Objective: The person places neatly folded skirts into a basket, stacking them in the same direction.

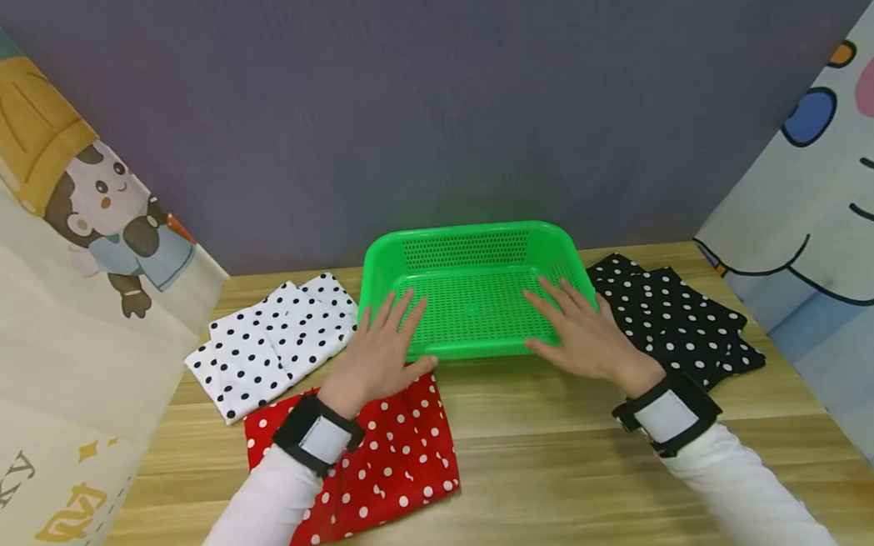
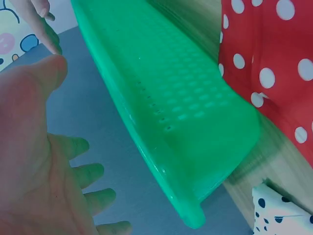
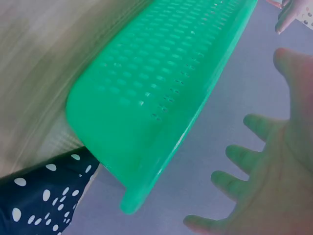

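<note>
A green plastic basket (image 1: 471, 294) with perforated floor and walls stands at the back middle of the table. Over its near left corner spreads my left hand (image 1: 377, 350), fingers straight and apart. My right hand (image 1: 589, 335) is held the same way over the near right corner. In the left wrist view, a gap shows between the left palm (image 2: 39, 147) and the basket rim (image 2: 132, 129). The right wrist view likewise shows the right palm (image 3: 274, 171) apart from the basket (image 3: 142, 107). Neither hand holds anything.
Folded white cloth with black dots (image 1: 276, 341) lies left of the basket. A red cloth with white dots (image 1: 388, 460) lies partly under my left forearm. Black cloth with white dots (image 1: 673, 317) lies at the right. A grey wall (image 1: 442, 114) rises behind the wooden table (image 1: 539, 475).
</note>
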Available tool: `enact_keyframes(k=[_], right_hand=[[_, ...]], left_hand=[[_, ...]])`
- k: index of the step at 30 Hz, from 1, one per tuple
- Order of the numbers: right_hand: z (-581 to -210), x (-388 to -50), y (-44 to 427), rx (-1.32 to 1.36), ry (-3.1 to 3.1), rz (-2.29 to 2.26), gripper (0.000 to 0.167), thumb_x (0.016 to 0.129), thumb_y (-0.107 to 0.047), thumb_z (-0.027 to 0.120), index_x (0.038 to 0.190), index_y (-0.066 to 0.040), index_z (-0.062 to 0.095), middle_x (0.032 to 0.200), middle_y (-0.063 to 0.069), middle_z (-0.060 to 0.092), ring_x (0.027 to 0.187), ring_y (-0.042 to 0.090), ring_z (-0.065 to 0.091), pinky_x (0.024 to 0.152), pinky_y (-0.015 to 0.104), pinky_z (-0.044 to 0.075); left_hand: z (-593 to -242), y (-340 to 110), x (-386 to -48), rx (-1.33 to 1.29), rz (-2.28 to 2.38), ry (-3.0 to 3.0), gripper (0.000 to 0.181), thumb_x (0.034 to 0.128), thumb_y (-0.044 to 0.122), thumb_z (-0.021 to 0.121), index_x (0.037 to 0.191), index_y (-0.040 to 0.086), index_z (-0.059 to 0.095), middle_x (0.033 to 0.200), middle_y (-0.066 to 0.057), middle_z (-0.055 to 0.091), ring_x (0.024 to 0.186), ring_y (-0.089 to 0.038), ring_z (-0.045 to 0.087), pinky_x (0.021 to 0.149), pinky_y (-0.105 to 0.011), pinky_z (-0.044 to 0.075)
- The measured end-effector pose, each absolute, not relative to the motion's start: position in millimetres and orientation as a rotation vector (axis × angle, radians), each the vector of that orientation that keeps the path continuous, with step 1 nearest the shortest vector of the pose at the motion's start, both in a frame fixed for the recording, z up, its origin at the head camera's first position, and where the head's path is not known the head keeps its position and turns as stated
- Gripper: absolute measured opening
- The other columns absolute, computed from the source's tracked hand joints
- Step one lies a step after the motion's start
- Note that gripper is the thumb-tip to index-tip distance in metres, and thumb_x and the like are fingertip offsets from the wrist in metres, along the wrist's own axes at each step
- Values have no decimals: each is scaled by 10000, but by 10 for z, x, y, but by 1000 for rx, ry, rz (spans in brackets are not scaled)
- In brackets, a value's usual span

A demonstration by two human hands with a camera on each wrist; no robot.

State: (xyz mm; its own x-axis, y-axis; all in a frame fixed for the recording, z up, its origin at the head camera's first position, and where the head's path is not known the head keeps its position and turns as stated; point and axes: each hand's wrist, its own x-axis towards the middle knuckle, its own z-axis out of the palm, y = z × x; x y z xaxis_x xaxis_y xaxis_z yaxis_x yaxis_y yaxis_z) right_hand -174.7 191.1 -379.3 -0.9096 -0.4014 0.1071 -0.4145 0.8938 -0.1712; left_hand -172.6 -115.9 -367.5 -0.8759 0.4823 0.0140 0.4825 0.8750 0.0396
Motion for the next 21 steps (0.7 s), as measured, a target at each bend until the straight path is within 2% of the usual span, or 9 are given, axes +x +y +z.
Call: enact_keyframes(k=[7,13,21], right_hand=[[-3872,-1619,1900,655,-2921,294,721,848,-500,571,1443,-191,304,1517,106,205,1370,381,181,976,709,174],[-3988,-1471,1882,709,-2798,303,706,804,-410,665,1398,-157,379,1468,131,295,1331,377,269,952,680,261],[-4167,-1335,1803,756,-2598,384,571,746,-279,721,1249,-99,521,1274,161,477,1157,383,442,895,592,374]], left_hand=[[-3779,-1192,-1611,-771,-75,-2980,825,859,560,500,1486,167,136,1544,-84,107,1408,-317,89,1112,-529,119],[-3893,-1220,-1480,-757,-114,-2899,824,829,512,582,1466,127,227,1506,-113,238,1375,-341,216,1084,-544,210],[-4010,-1264,-1262,-701,-244,-2807,777,796,384,668,1427,104,312,1434,-101,351,1312,-315,326,1054,-514,292]])
